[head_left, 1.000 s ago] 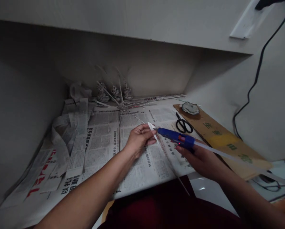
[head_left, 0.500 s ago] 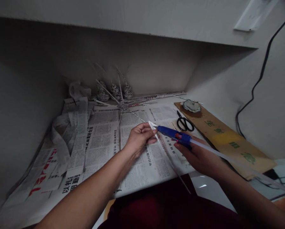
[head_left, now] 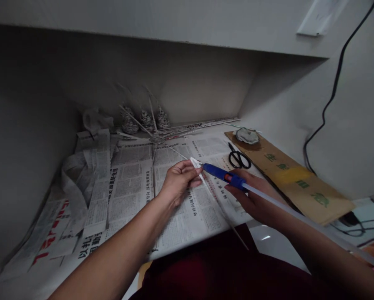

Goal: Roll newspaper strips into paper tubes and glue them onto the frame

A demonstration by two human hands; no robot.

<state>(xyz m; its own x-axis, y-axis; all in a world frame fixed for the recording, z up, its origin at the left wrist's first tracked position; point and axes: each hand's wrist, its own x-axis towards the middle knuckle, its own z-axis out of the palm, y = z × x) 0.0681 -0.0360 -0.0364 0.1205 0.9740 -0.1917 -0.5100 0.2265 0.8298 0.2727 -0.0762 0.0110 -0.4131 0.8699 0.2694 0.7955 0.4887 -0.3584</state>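
Note:
Between the fingertips of my left hand [head_left: 182, 177] is the end of a thin rolled-paper stick [head_left: 209, 189], whose tip shows a pale flap. The stick slants down toward my lap. My right hand [head_left: 255, 191] is wrapped round a blue hot glue gun [head_left: 224, 175], with a long glue stick [head_left: 274, 201] running out of its back. The gun's nozzle is at the paper end, by my left fingertips; whether it touches, I cannot tell. Printed newspaper [head_left: 133, 179] lies under both hands.
Black-handled scissors [head_left: 239, 159] lie right of the gun, beside a cardboard strip [head_left: 299, 183] bearing a greyish lump [head_left: 247, 136]. Woven paper cones [head_left: 146, 121] and paper sticks [head_left: 202, 124] are at the back. Cut paper strips [head_left: 74, 179] pile up left. A black cable [head_left: 333, 91] hangs right.
The view has shifted a little, so everything sits slightly further left. Both hands keep their holds, and the glue gun's nozzle stays at the paper end.

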